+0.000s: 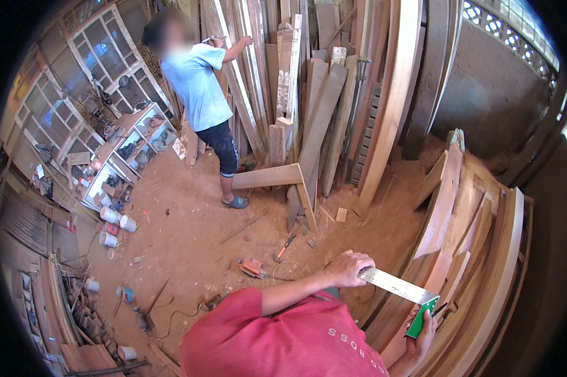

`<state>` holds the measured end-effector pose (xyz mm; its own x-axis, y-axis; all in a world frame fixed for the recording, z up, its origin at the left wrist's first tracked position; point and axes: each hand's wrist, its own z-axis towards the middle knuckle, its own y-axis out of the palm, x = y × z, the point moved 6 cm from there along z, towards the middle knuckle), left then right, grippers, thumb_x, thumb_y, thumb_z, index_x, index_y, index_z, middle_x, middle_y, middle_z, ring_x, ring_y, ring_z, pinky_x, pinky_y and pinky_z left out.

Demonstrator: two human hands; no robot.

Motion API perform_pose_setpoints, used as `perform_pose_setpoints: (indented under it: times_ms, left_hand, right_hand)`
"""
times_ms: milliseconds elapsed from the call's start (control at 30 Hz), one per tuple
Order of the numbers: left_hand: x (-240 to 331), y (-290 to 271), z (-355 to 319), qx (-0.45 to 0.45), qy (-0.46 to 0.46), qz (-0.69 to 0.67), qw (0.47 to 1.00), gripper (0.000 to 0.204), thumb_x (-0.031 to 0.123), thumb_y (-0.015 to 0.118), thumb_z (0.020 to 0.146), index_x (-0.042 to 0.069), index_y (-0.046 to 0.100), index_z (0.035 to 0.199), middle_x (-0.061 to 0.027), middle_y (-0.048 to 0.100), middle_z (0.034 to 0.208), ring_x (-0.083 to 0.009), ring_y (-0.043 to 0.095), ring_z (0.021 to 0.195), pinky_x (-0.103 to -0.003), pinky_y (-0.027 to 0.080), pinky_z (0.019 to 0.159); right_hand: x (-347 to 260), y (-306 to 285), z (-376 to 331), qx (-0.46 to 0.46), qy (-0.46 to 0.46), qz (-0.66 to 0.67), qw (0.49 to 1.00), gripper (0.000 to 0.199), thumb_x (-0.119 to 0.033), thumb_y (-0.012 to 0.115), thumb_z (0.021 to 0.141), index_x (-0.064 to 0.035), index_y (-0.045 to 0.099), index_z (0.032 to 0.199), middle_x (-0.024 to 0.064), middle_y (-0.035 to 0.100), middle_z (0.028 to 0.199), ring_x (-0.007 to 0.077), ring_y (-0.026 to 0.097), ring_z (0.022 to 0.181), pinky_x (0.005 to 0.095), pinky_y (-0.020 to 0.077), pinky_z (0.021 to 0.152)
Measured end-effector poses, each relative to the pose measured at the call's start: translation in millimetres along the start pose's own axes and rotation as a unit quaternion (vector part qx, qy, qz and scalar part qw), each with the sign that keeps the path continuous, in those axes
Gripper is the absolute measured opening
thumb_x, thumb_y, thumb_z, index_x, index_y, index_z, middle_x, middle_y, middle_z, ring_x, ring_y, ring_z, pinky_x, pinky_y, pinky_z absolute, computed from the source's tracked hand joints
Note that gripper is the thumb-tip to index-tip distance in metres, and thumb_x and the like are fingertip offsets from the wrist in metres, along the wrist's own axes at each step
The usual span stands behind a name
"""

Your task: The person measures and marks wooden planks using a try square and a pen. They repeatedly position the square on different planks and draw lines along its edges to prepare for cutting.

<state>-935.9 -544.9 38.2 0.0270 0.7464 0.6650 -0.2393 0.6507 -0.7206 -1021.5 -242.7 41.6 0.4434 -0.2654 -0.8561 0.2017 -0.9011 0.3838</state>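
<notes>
A white open-fronted shelf unit [101, 171] stands on a dusty reddish-brown floor [189, 217]. Behind it rise white-framed glazed panels [105, 45]; to its right, tall timber boards [288, 78] lean upright in a dense row. Farther right of the unit is a drab grey-brown wall [494, 91], topped by patterned openwork [509, 39] through which bright daylight shows.

Try square [401, 286]: flat silver blade, faint markings, green stock set crosswise at one end. Held clear, blade's free end in left hand [348, 270], stock in right hand [425, 334]. Slim dark item [441, 310], kind unclear, beside stock.
</notes>
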Motion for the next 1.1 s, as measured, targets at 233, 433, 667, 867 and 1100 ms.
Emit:
perform_pose_setpoints:
  times_ms: [233,433,667,867,1100]
  left_hand:
    - [-80,-54,51,0.056,-0.017,0.077,0.995,0.075,0.052,0.074,0.08,0.012,0.052,0.14,-0.0133,0.056,0.129,-0.0306,0.05,0.126,-0.047,0.042,0.106]
    - [-240,-54,42,0.009,-0.239,0.025,0.971,0.079,0.065,0.058,0.09,0.012,0.045,0.146,-0.0173,0.045,0.146,-0.0363,0.047,0.133,-0.049,0.042,0.106]
    - [-396,-29,-67,-0.006,-0.428,-0.048,0.902,0.058,0.054,0.055,0.096,0.005,0.062,0.126,-0.023,0.067,0.112,-0.0389,0.064,0.106,-0.046,0.05,0.094]
    - [-427,12,-121,-0.141,-0.508,-0.073,0.846,0.051,0.046,0.046,0.1,0.004,0.064,0.121,-0.0229,0.065,0.122,-0.0394,0.06,0.117,-0.047,0.048,0.097]
    - [-437,49,-108,-0.18,-0.413,-0.051,0.891,0.049,0.046,0.045,0.1,0.004,0.065,0.115,-0.0224,0.066,0.118,-0.041,0.061,0.114,-0.047,0.049,0.095]
  right_hand:
    - [-6,66,90,0.0,0.01,-0.067,0.998,0.025,-0.025,0.06,0.1,-0.0024,0.06,0.11,0.0101,0.067,0.083,0.0175,0.067,0.07,0.0296,0.0567,0.05]
    - [-13,99,161,0.098,-0.036,-0.041,0.994,0.025,-0.023,0.06,0.099,-0.004,0.058,0.115,0.0092,0.068,0.083,0.0152,0.065,0.066,0.0272,0.0558,0.053]
    - [-19,128,218,0.116,-0.055,-0.04,0.991,0.019,-0.02,0.059,0.097,-0.004,0.059,0.108,0.0084,0.065,0.083,0.0154,0.061,0.058,0.0269,0.0514,0.05]
    - [-31,146,260,0.114,-0.052,-0.085,0.988,0.022,-0.02,0.06,0.096,-0.0038,0.058,0.11,0.0087,0.066,0.086,0.0146,0.061,0.061,0.0263,0.0476,0.05]
    - [-46,159,333,0.109,-0.064,-0.048,0.991,0.027,-0.018,0.061,0.096,-0.0044,0.055,0.119,0.0094,0.069,0.093,0.0129,0.06,0.063,0.024,0.0464,0.05]
